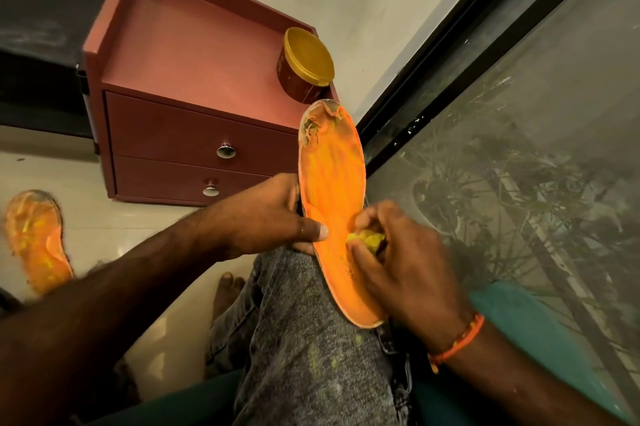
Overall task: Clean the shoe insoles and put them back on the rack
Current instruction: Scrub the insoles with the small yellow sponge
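Yellow wad (367,239) at centre mostly buried under right hand (408,266) fingers; what it is made of, cannot tell. Left hand (266,217) fingers hidden behind held insole (334,203), only thumb showing. Second insole (36,242) at left edge blurred, its heel covered by the forearm.

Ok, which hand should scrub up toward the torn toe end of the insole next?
Probably the right hand: it already pinches the yellow scrub pad against the orange foam insole, while the left hand grips the insole's edge, steadying it.
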